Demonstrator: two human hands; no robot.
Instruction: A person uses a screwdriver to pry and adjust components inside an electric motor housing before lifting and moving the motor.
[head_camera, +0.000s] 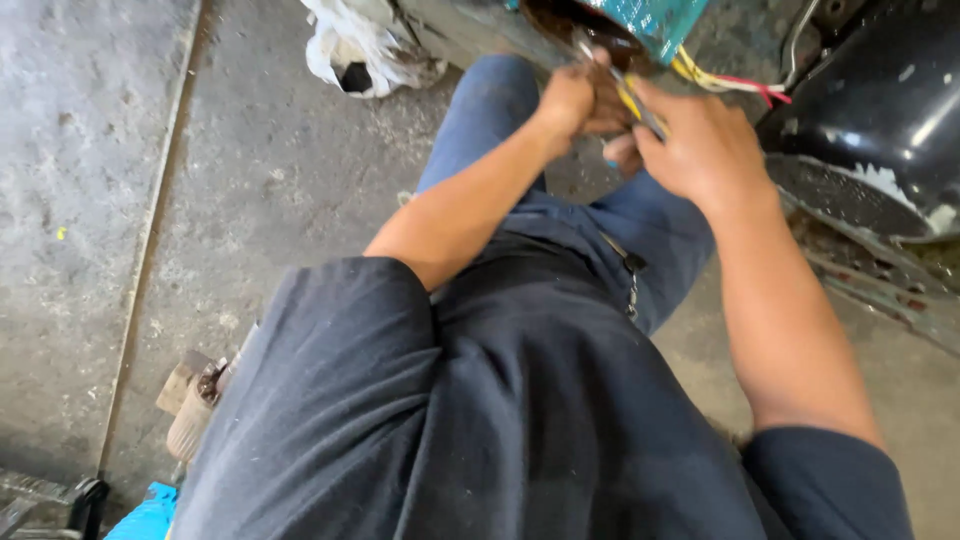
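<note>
Pinched in the right hand (700, 140), a thin tool (640, 108) slants up-left toward the circuit board (650, 20) — left hand (570, 98) fisted just beside it.

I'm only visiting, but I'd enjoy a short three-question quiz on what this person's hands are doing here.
1. True or false: the left hand and the right hand are close together at the wires under the green circuit board.
2. What lies on the concrete floor at the top, left of the knee: (a) a white rag, (b) a red bucket, (c) a book?
3. What kind of tool does the right hand hold, with a yellow grip?

Key
1. True.
2. (a).
3. A slim metal hand tool; its exact kind is unclear.
</note>
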